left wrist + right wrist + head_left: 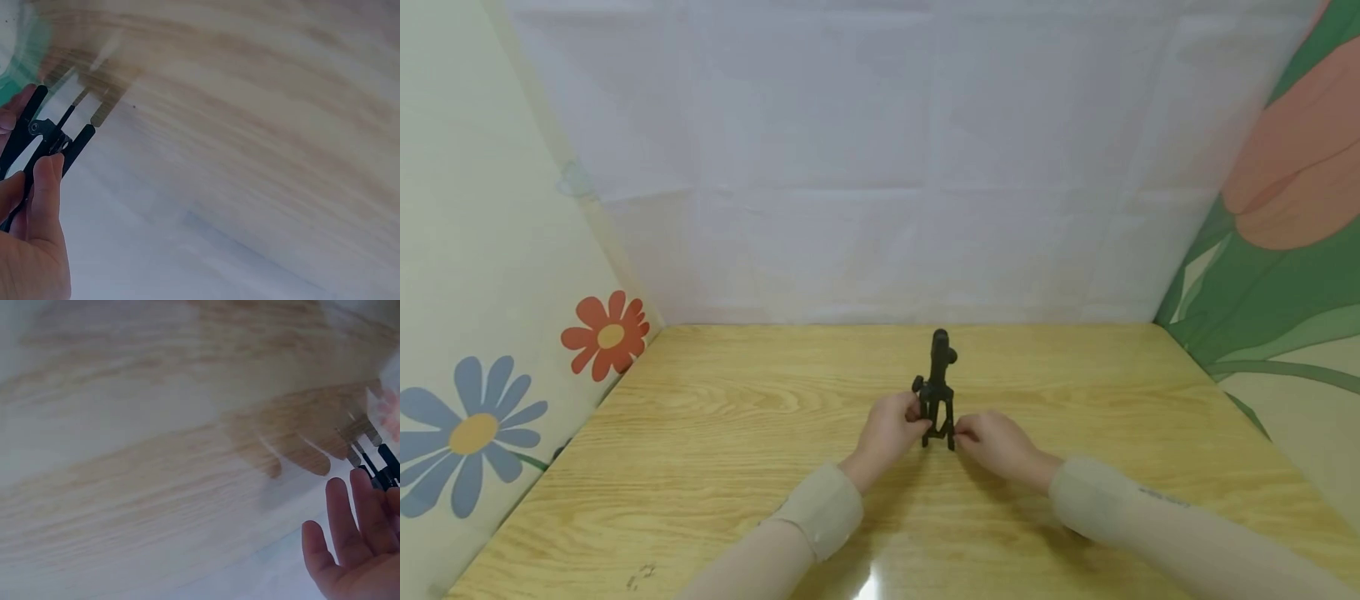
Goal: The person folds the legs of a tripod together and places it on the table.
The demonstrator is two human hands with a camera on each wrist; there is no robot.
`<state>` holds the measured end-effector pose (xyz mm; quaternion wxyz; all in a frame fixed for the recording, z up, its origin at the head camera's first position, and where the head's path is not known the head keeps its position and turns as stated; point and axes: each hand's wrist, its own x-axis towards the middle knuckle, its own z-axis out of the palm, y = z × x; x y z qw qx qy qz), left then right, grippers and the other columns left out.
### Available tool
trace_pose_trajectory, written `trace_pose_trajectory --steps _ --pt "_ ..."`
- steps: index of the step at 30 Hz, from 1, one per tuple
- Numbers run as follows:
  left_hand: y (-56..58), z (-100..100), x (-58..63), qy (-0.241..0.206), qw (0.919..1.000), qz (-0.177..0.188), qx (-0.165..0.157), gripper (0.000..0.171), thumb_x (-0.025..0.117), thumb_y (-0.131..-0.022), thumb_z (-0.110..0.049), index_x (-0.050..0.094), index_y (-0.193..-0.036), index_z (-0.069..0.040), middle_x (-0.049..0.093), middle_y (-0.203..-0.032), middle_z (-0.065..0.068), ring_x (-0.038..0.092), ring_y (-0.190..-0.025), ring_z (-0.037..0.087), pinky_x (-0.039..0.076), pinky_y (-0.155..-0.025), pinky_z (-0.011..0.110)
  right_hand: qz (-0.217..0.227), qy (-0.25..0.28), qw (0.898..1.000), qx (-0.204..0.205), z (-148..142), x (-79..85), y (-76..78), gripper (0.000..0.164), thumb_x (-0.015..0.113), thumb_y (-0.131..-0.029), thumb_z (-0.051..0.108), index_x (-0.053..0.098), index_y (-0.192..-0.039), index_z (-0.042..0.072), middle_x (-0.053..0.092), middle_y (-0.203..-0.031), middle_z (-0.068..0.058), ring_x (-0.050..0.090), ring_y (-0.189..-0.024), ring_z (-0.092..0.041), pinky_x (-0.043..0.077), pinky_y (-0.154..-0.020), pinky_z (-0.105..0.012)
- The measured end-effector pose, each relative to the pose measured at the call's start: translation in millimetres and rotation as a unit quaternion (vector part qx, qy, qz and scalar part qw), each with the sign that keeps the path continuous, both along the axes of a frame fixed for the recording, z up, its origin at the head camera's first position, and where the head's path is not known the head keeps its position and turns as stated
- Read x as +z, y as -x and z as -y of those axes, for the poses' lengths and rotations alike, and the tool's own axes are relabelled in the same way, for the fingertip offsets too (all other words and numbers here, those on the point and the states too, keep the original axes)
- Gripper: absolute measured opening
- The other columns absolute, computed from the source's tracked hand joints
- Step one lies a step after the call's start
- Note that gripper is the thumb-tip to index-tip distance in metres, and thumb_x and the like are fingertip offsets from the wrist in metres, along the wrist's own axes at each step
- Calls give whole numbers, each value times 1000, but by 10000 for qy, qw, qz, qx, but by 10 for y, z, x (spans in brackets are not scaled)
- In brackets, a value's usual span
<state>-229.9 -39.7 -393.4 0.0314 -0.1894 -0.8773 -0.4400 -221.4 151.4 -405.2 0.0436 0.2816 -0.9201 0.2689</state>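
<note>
A small black tripod (939,358) stands upright near the middle of the table, its legs slightly spread. My left hand (886,432) holds its left side, with thumb and fingers around a leg. From the other side, the thumb and forefinger of my right hand (1000,443) pinch the right leg near its foot. In the left wrist view the tripod's legs (79,147) show beside the thumb, joined by a hinged brace. The right wrist view has the other fingers (342,515) of that hand extended away from the tripod, which is partly cut off at the edge.
The wood-grain table (737,400) meets a pale hanging sheet (850,167) at its back edge. Flower-painted panels (445,250) stand along the left and right sides. Light-coloured wrist bands (823,510) circle both wrists. The glossy tabletop reflects the hands and tripod.
</note>
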Motion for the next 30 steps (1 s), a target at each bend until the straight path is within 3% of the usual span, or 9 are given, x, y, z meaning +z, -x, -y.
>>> trace_pose_trajectory --steps 11,17,30 --pt "23 8 -39 85 9991 -294 -276 10 73 -83 3 64 -80 -1 66 -74 5 62 -68 12 51 -60 20 106 13 9999 -60 30 -41 35 5 64 -88 3 67 -84 1 61 -68 4 46 -57 -5 42 -53 -22" --pt "49 26 -4 -4 9990 -156 -417 8 72 -82 7 66 -81 2 68 -77 8 63 -71 15 53 -62 23 107 150 9998 -28 54 -44 41 4 64 -84 -1 67 -85 2 60 -68 4 46 -58 -5 42 -54 -22" --pt "64 15 1 -38 9995 123 -281 8 72 -83 6 66 -82 1 68 -79 8 64 -73 17 54 -65 25 -94 273 9995 -132 94 -91 56 7 64 -83 -6 66 -85 0 62 -70 0 47 -59 -7 43 -54 -23"
